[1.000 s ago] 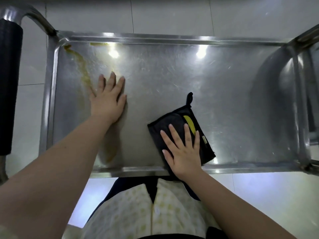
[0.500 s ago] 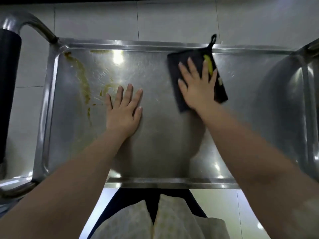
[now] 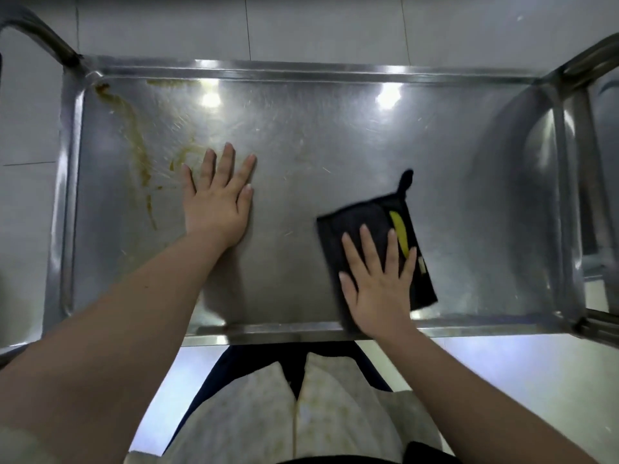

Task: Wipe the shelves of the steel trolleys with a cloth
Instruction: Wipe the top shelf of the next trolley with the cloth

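Head view: your right hand (image 3: 378, 289) covers the near half of the cloth (image 3: 355, 226), and the cloth's edges are blurred. Both trolley ends are cut off by the frame. Cloth lies on the shelf (image 3: 335, 139) right of centre, by the near rim, long axis running near to far, loop (image 3: 406, 179) pointing at the far rim. Both hands lie flat, fingers spread. Right hand presses the cloth; left hand (image 3: 216, 202) rests on bare steel just beside the brown stain (image 3: 134, 142).

No writing can be read; the small tag (image 3: 422, 264) on the black cloth (image 3: 355, 226) is too blurred.
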### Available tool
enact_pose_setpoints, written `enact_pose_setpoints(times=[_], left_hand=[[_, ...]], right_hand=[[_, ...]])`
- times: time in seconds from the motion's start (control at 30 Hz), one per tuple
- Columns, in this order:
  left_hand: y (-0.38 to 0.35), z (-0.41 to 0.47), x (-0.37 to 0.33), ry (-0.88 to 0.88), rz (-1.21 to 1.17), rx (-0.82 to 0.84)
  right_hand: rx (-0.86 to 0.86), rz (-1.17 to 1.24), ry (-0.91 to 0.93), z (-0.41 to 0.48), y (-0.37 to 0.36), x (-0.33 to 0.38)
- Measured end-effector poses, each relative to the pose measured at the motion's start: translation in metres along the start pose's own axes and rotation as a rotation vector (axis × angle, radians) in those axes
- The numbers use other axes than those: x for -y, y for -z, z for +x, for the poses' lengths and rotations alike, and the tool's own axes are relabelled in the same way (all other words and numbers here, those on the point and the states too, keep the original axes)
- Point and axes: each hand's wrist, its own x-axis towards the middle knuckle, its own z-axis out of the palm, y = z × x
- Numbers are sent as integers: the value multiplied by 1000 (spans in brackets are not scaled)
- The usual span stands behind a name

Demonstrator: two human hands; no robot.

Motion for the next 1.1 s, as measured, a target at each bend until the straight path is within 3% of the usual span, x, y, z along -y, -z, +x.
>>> enact_pose_setpoints(times=[0.3,0.43,0.67,0.87,0.97,1.1], left_hand=[[17,-13,17,-48,-152,13],[21,-44,43,-42,-48,-9],[33,-69,99,13,-101,-5],[47,-62,131,-2,-186,-20],[49,-59,120,-65,-224,7],[39,-65,69,-168,-185,88]], right_hand=[[90,-14,3,-19,4,-3],[107,-8,-43,-13,8,9],[126,24,-56,31,7,148],[171,20,66,65,1,266],[149,51,13,72,7,253],[129,132,-264,74,11,176]])
